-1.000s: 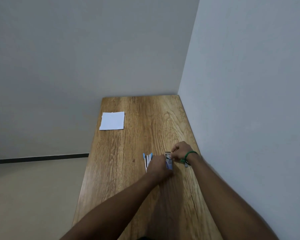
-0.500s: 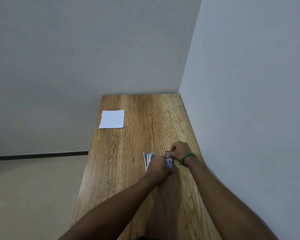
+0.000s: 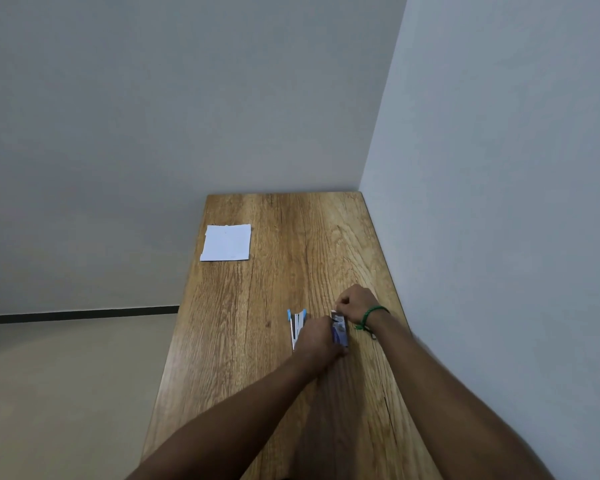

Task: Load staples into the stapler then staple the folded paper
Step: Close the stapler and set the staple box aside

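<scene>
Gripping the box (image 3: 340, 332) of staples, your left hand (image 3: 321, 339) curls its fingers round it, low over the tabletop (image 3: 291, 237) near the right edge. Your right hand (image 3: 355, 302), a green band (image 3: 373, 314) at its wrist, pinches the box's far end with curled fingers; whether they hold staples is too small to tell. The stapler (image 3: 296, 323) lies just left of your left hand, partly hidden. The paper (image 3: 226, 242) lies well apart, at the far left edge.

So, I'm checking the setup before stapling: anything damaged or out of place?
Little. The paper has a ragged far edge, as if torn, and lies near the left edge of the table. The stapler lies open, which suits loading.
</scene>
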